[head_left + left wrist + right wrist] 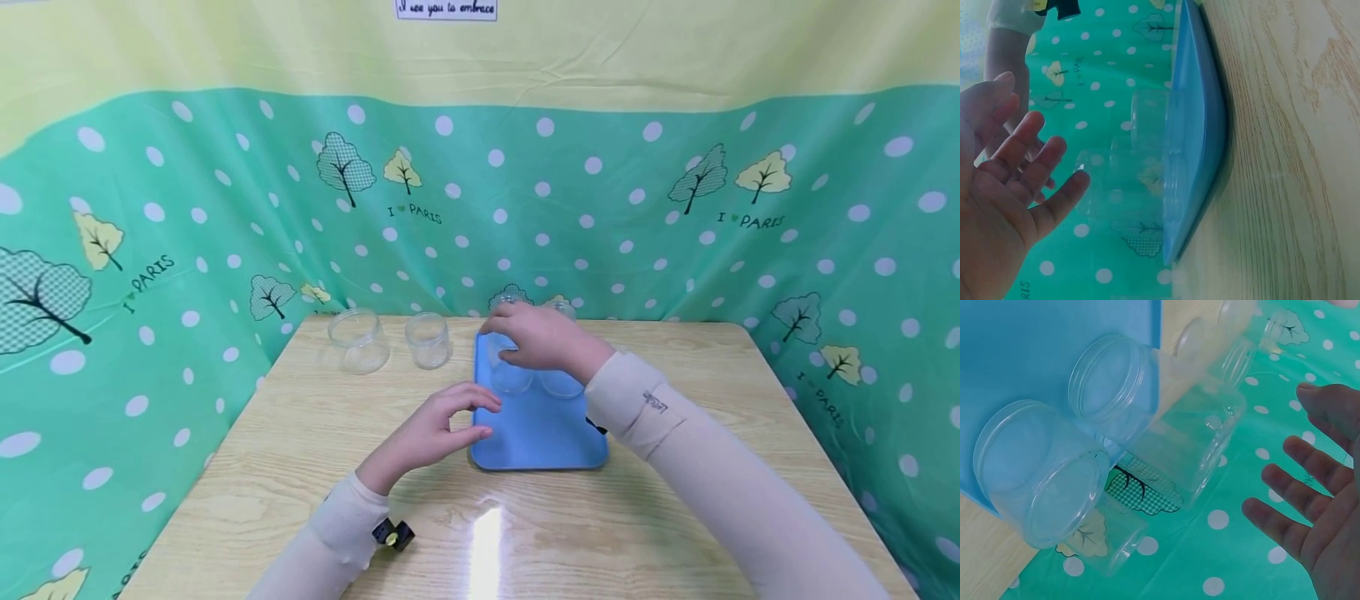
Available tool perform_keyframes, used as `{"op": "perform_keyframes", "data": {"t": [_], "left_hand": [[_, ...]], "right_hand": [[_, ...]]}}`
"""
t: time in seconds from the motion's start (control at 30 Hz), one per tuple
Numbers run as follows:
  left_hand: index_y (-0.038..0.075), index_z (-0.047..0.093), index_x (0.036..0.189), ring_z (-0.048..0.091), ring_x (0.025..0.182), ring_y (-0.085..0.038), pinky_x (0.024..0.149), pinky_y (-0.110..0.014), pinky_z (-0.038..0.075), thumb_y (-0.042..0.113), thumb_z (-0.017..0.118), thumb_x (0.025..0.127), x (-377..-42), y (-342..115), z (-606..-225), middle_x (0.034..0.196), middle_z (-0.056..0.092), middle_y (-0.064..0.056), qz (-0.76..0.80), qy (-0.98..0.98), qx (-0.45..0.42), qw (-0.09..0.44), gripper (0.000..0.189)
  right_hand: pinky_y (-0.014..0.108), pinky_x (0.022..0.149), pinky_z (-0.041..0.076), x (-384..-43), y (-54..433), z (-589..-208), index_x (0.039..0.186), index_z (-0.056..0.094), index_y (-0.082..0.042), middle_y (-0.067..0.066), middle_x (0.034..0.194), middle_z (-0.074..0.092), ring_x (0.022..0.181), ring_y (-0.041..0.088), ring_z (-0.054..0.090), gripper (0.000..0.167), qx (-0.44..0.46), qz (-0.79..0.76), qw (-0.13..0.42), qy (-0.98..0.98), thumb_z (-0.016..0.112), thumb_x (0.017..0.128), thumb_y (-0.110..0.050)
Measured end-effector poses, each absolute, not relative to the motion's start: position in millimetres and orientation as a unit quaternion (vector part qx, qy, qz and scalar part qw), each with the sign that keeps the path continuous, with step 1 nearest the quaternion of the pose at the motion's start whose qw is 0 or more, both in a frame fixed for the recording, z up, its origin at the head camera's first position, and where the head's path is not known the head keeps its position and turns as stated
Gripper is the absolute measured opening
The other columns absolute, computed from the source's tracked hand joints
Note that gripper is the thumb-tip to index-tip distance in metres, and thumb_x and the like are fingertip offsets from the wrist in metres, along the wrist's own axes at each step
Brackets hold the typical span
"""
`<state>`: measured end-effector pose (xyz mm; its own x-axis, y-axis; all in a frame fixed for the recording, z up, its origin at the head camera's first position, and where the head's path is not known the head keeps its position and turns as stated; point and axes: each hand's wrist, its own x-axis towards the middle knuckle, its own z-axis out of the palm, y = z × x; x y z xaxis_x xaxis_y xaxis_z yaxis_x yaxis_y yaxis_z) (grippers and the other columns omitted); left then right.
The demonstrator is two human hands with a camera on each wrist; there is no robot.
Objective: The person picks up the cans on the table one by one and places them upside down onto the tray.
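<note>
Clear plastic jars stand on a blue tray (540,437); in the head view one front jar (512,380) is on the left and another jar (562,385) on the right. Above them reaches my right hand (536,333), fingers apart and holding nothing. The right wrist view has its loosely spread fingers beside a tall clear jar (1166,431), with a shorter jar (1041,478) farther off. My left hand (442,425) hovers by the tray's left side, thumb and fingers parted around nothing. The right hand partly hides jars at the back.
Left of the tray, a wide clear jar (360,343) and a smaller jar (428,342) stand on the wooden table (300,467). A green and yellow patterned curtain (525,167) hangs behind the table and along both sides.
</note>
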<state>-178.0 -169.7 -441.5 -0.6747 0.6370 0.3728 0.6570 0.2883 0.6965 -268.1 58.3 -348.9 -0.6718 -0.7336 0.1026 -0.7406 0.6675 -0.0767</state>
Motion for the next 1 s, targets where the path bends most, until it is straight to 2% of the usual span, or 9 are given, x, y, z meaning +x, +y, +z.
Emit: {"op": "perform_keyframes", "data": {"t": [0.33, 0.5, 0.77, 1.0], "left_hand": [[0.023, 0.069, 0.123, 0.061, 0.122, -0.014, 0.105, -0.038, 0.053, 0.021, 0.071, 0.098, -178, -171, -441, 0.129, 0.066, 0.004, -0.44, -0.8, -0.406, 0.014, 0.025], [0.023, 0.069, 0.123, 0.06, 0.123, -0.015, 0.106, -0.038, 0.053, 0.02, 0.07, 0.099, -178, -170, -441, 0.13, 0.065, 0.002, -0.442, -0.8, -0.406, 0.01, 0.025], [0.025, 0.07, 0.122, 0.06, 0.123, -0.012, 0.102, -0.04, 0.054, 0.022, 0.072, 0.098, -177, -171, -439, 0.129, 0.065, 0.008, -0.443, -0.807, -0.391, 0.001, 0.024], [0.019, 0.07, 0.121, 0.061, 0.123, -0.017, 0.101, -0.044, 0.054, 0.016, 0.074, 0.095, -176, -169, -438, 0.129, 0.066, -0.001, -0.44, -0.806, -0.396, 0.008, 0.027]], "right_hand": [[0.04, 0.094, 0.059, -256, 66, -352, 0.142, 0.061, -0.024, 0.0, 0.138, 0.061, 0.125, 0.022, 0.06, 0.053, 0.407, 0.072, 0.058, -0.909, 0.078, 0.092, -0.025], [0.041, 0.097, 0.058, -247, 72, -356, 0.141, 0.061, -0.023, 0.0, 0.139, 0.061, 0.126, 0.021, 0.06, 0.052, 0.407, 0.082, 0.069, -0.907, 0.078, 0.092, -0.025], [0.04, 0.096, 0.058, -240, 78, -361, 0.142, 0.06, -0.023, -0.001, 0.139, 0.061, 0.125, 0.021, 0.06, 0.053, 0.408, 0.081, 0.09, -0.905, 0.077, 0.092, -0.024], [0.041, 0.1, 0.056, -232, 87, -358, 0.142, 0.061, -0.021, 0.0, 0.14, 0.06, 0.128, 0.022, 0.059, 0.052, 0.421, 0.098, 0.101, -0.896, 0.077, 0.092, -0.022]]}}
